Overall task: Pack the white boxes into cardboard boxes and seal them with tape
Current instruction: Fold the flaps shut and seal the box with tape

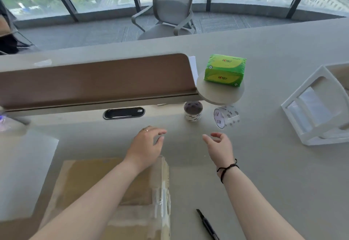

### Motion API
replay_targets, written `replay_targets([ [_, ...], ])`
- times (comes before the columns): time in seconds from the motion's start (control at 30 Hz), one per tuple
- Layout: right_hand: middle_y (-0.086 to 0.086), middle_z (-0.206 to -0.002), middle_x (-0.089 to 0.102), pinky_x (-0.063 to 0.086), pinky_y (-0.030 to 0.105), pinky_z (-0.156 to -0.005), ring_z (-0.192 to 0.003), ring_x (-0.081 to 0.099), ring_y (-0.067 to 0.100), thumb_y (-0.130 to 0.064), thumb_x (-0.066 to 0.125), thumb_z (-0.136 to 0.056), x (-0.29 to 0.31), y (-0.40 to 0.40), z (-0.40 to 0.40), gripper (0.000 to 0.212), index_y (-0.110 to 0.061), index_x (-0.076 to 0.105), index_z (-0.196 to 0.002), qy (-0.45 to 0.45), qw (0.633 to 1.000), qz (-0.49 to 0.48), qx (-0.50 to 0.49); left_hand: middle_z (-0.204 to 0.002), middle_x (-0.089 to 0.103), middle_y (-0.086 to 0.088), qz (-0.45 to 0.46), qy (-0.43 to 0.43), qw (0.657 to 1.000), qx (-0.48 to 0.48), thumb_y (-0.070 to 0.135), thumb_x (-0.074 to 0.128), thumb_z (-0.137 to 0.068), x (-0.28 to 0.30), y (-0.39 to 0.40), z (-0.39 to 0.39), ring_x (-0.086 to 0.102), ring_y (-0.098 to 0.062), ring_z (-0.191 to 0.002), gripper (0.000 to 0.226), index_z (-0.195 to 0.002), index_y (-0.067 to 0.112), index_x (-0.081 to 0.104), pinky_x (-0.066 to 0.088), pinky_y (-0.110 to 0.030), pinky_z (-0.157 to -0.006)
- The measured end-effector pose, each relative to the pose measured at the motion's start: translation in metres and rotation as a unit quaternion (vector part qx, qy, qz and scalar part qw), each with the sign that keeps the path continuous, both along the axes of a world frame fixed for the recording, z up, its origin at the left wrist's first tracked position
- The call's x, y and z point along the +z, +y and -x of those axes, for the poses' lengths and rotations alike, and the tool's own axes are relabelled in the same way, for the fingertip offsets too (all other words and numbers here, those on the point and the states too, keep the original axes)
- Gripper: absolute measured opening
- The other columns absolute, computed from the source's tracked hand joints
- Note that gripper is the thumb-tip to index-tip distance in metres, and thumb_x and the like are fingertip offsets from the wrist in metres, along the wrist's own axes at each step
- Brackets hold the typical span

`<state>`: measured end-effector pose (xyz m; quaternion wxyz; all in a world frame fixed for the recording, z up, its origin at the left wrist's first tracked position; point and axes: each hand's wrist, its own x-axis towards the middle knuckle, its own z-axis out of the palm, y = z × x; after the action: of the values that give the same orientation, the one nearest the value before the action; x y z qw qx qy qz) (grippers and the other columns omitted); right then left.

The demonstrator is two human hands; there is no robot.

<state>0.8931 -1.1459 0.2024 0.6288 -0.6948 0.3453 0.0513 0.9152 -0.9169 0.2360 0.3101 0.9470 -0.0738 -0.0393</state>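
Observation:
A cardboard box (90, 181) lies closed in front of me, with clear tape along its right edge. My left hand (146, 145) hovers just beyond the box's far right corner, fingers loosely spread and holding nothing. My right hand (219, 146) is raised to the right of it, fingers relaxed and empty. A roll of clear tape (226, 116) stands on the table beyond my right hand. A black utility knife (206, 224) lies on the table to the right of the box. At the left edge lies a white box (24, 173).
A brown desk divider (94, 81) runs across the back. A small cup (193, 111) stands left of the tape. A green tissue pack (224, 71) sits on a round stand. A white open frame holder (319, 107) stands at right. An office chair (170, 13) is beyond the table.

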Motion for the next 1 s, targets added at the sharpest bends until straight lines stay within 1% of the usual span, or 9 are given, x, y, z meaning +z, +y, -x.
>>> replay_targets([
  [0.23,-0.004,-0.100,0.066,0.052,0.034,-0.085,-0.091,0.064,0.013,-0.035,0.072,-0.087,0.025,0.089,0.067,0.037,-0.022,0.056,-0.117,-0.017,0.987,0.059,0.150,-0.117,0.070,0.005,0.020,-0.017,1.000,0.018,0.018,0.061,-0.097,0.014,0.057,0.056,0.061,-0.010,-0.110,0.023,-0.117,0.021,0.074,0.043,-0.021,-0.092],
  [0.33,-0.005,-0.110,0.062,0.046,0.028,-0.089,-0.105,0.060,0.012,-0.034,0.071,-0.086,0.032,0.119,0.094,0.039,-0.022,0.054,-0.120,-0.047,0.964,0.153,0.212,-0.114,0.067,0.009,0.032,-0.021,0.999,0.007,0.019,0.063,-0.096,0.016,0.077,0.082,0.056,0.005,-0.080,0.023,-0.115,0.023,0.074,0.043,-0.021,-0.081],
  [0.4,-0.004,-0.118,0.058,0.044,0.029,-0.094,-0.112,0.055,0.014,-0.034,0.069,-0.087,0.035,0.137,0.112,0.041,-0.019,0.055,-0.123,-0.096,0.929,0.252,0.253,-0.114,0.065,0.010,0.032,-0.026,0.999,-0.004,0.019,0.066,-0.094,0.014,0.088,0.098,0.050,0.003,-0.070,0.022,-0.115,0.023,0.075,0.041,-0.021,-0.077],
  [0.47,-0.002,-0.121,0.059,0.046,0.032,-0.097,-0.115,0.056,0.018,-0.033,0.067,-0.086,0.036,0.152,0.130,0.040,-0.017,0.059,-0.121,-0.161,0.872,0.354,0.297,-0.122,0.064,0.005,0.029,-0.025,0.999,-0.016,0.019,0.069,-0.092,0.008,0.101,0.113,0.054,-0.003,-0.080,0.024,-0.115,0.022,0.075,0.047,-0.027,-0.086],
  [0.53,0.001,-0.127,0.063,0.044,0.035,-0.103,-0.122,0.057,0.021,-0.037,0.063,-0.084,0.032,0.165,0.147,0.039,-0.017,0.064,-0.118,-0.203,0.807,0.437,0.342,-0.139,0.060,-0.001,0.021,-0.008,0.999,-0.027,0.022,0.066,-0.094,0.001,0.115,0.128,0.061,-0.020,-0.112,0.029,-0.122,0.020,0.072,0.043,-0.028,-0.103],
  [0.63,0.003,-0.142,0.058,0.025,0.034,-0.114,-0.136,0.051,0.020,-0.049,0.045,-0.095,0.022,0.181,0.168,0.052,-0.015,0.063,-0.129,-0.194,0.750,0.470,0.422,-0.162,0.034,0.003,-0.020,0.048,0.996,-0.066,0.056,0.035,-0.099,-0.007,0.135,0.149,0.028,-0.015,-0.151,0.060,-0.145,0.022,0.054,0.016,-0.024,-0.121],
  [0.7,0.004,-0.152,0.048,0.016,0.034,-0.116,-0.143,0.041,0.018,-0.059,0.028,-0.102,0.017,0.189,0.177,0.066,-0.014,0.055,-0.141,-0.159,0.726,0.477,0.469,-0.166,0.007,0.013,-0.085,0.071,0.986,-0.123,0.079,-0.008,-0.087,-0.013,0.149,0.161,0.001,-0.008,-0.155,0.095,-0.159,0.027,0.028,-0.005,-0.021,-0.122],
  [0.77,0.004,-0.159,0.036,0.011,0.034,-0.117,-0.148,0.031,0.017,-0.064,0.016,-0.102,0.015,0.190,0.180,0.075,-0.013,0.044,-0.149,-0.132,0.706,0.487,0.497,-0.162,-0.010,0.020,-0.137,0.076,0.976,-0.151,0.078,-0.027,-0.074,-0.015,0.160,0.169,-0.012,-0.006,-0.153,0.104,-0.161,0.033,0.008,-0.017,-0.020,-0.119],
  [1.0,-0.013,-0.158,-0.025,-0.013,0.029,-0.121,-0.148,-0.024,0.003,-0.073,-0.003,-0.088,0.029,0.169,0.189,0.084,-0.025,-0.013,-0.155,-0.052,0.704,0.488,0.514,-0.156,-0.030,0.024,-0.190,0.103,0.963,-0.161,0.074,-0.015,-0.079,-0.003,0.189,0.180,-0.029,-0.002,-0.147,0.082,-0.155,0.042,-0.016,-0.019,-0.026,-0.119],
])
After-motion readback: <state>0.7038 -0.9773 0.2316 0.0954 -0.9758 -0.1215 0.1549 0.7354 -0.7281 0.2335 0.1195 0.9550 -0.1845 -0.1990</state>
